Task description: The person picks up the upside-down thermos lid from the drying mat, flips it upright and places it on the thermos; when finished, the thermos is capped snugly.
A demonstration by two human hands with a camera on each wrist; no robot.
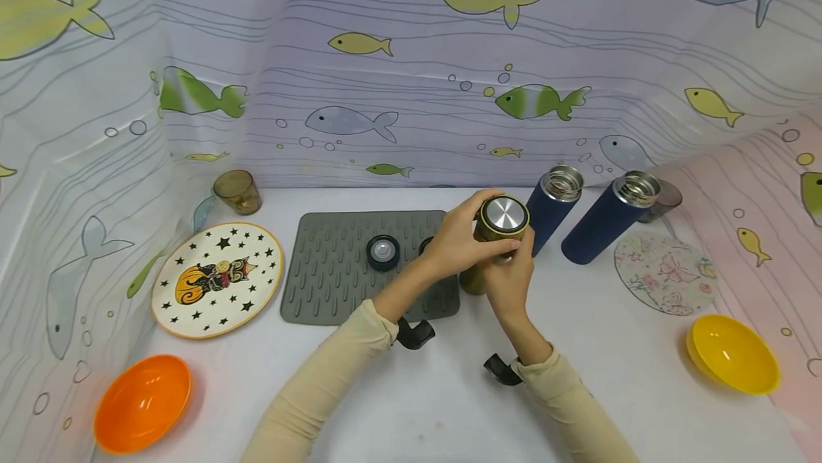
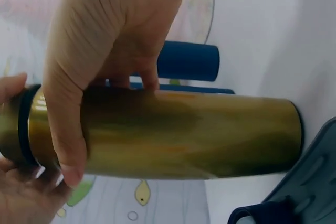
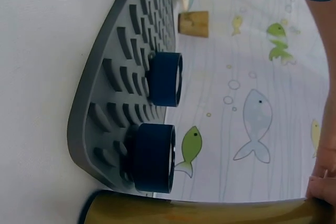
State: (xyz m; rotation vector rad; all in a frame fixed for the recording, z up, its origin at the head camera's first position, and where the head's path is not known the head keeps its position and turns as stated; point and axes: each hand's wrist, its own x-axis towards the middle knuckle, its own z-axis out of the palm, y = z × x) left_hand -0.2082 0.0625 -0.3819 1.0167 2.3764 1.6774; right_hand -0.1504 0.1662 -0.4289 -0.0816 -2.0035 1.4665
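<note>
Left hand (image 1: pixel 459 238) curled round the upper body of the gold flask (image 2: pixel 173 135), thumb across the front and fingers behind, as the left wrist view shows. Right hand (image 1: pixel 510 274) meets the flask from the near side, fingertips at the collar just under the steel-topped lid (image 1: pixel 505 215); its fingers appear bent about the flask's top, though how firmly they pinch cannot be told. The flask stands upright on the white bench (image 1: pixel 411 392), its foot just beside the right edge of the grey ribbed mat (image 1: pixel 334 270). On the mat lie two dark blue caps (image 3: pixel 163 78), close together. Behind and to the right stand two dark blue flasks (image 1: pixel 552 207), both uncapped, steel mouths open. Farther out: a starred plate (image 1: pixel 217 279) and an amber tumbler (image 1: pixel 237 192) to the left, an orange bowl (image 1: pixel 143 402) near left, a floral mat (image 1: pixel 661 272) and a yellow bowl (image 1: pixel 732 352) to the right. Judged step: turning the lid on the gold flask's neck, one hand steadying while the other twists; whether tightening or loosening cannot be told. The next move would call for a firm hold on the body and a level, square lid.
</note>
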